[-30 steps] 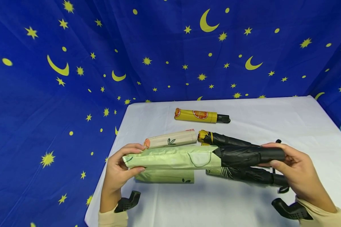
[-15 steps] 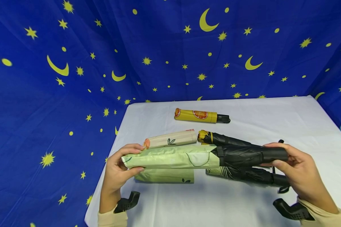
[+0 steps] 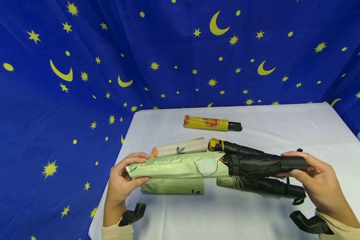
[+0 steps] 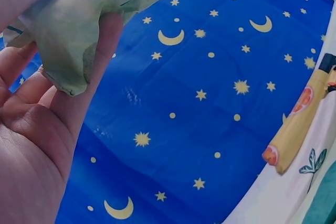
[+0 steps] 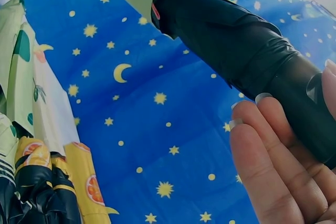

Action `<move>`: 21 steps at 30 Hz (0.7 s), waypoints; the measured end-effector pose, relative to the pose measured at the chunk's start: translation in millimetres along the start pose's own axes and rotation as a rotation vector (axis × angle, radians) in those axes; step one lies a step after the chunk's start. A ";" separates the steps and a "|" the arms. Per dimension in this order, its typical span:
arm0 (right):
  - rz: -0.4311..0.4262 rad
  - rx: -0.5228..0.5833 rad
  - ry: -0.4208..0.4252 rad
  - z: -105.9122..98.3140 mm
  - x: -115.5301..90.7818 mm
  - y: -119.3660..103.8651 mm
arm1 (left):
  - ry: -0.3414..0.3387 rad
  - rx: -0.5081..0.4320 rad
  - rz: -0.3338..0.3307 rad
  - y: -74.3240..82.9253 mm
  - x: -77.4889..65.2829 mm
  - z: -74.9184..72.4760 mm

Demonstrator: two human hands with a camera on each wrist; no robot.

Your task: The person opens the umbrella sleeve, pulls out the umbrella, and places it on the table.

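Observation:
My left hand (image 3: 123, 180) grips the closed left end of a pale green umbrella sleeve (image 3: 174, 166), thumb in front and fingers behind. Its cloth bunches at the fingers in the left wrist view. A black folded umbrella (image 3: 258, 165) sticks out of the sleeve's right end, its other part hidden inside. Between thumb and fingers, my right hand (image 3: 321, 180) holds the umbrella's handle end. A bit of red shows at the sleeve's mouth. Both are held level above the table, and the right wrist view shows the black umbrella (image 5: 226, 35) up close.
On the white table (image 3: 222, 216) lie a yellow umbrella with orange slices (image 3: 206, 122), a cream sleeve (image 3: 180, 147), a yellow-tipped black umbrella (image 3: 240, 148), a green sleeve (image 3: 175, 186) and a green-and-black umbrella (image 3: 267, 187). A blue star-patterned curtain (image 3: 168, 40) stands behind.
My right hand has moved right, drawing the black umbrella further out of the pale green sleeve. My left hand has shifted slightly left with the sleeve.

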State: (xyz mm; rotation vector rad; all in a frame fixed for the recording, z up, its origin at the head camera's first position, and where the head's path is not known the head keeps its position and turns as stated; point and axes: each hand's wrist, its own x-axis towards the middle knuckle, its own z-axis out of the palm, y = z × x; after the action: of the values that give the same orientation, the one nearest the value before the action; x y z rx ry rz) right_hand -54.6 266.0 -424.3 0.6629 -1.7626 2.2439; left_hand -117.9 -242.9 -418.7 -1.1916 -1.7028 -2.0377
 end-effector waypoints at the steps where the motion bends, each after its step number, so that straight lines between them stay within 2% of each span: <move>1: -0.001 0.004 -0.001 -0.2 0.0 0.0 | 0.002 0.000 0.000 0.3 -0.2 -0.4; 8: -0.008 0.028 0.002 -1.1 -1.0 0.5 | 0.007 0.000 0.005 2.5 -1.1 -2.4; 21: 0.006 0.002 0.031 -5.8 -1.9 0.5 | 0.018 -0.004 0.015 2.3 -3.4 -5.8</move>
State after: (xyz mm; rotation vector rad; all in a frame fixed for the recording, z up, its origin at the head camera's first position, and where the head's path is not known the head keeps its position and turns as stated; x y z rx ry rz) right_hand -54.4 271.6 -426.7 0.6207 -1.7499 2.2482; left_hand -116.9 -249.9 -419.4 -1.1802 -1.6770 -2.0377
